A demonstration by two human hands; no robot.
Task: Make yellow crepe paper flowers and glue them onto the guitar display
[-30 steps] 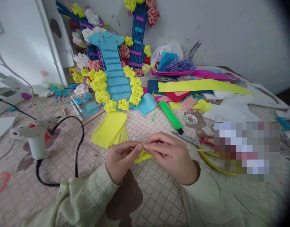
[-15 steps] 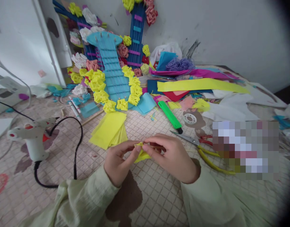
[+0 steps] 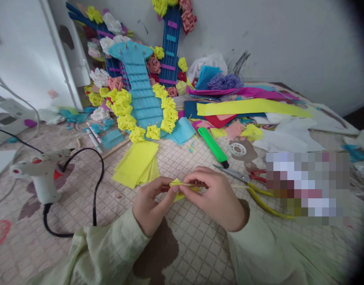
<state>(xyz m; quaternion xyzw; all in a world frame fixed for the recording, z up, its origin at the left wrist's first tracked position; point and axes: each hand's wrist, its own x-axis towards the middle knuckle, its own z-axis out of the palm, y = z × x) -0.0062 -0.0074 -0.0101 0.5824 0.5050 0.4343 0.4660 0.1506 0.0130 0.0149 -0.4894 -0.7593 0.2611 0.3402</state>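
Both hands meet low in the middle of the view, around a small yellow paper piece (image 3: pixel 182 194). My left hand (image 3: pixel 154 204) pinches its left end between thumb and fingers. My right hand (image 3: pixel 216 198) grips the paper from the right, together with a thin wooden stick (image 3: pixel 238 186) that runs out to the right beneath the palm. Just behind my left hand lies a fanned stack of yellow paper sheets (image 3: pixel 137 164). A light-blue paper guitar (image 3: pixel 143 93) edged with yellow paper flowers (image 3: pixel 153 132) stands beyond the stack.
A glue gun (image 3: pixel 44 178) with a black cable stands at the left. Right of centre lie a green cutter (image 3: pixel 212 145), scissors (image 3: pixel 235 174), yellow-handled pliers (image 3: pixel 265 206) and a white ring (image 3: pixel 237 149). Paper strips and purple yarn (image 3: pixel 225 81) are piled at the back.
The fingers have shifted slightly on the yellow paper. The stick now shows between the fingertips, and more of the paper shows under the right fingers.
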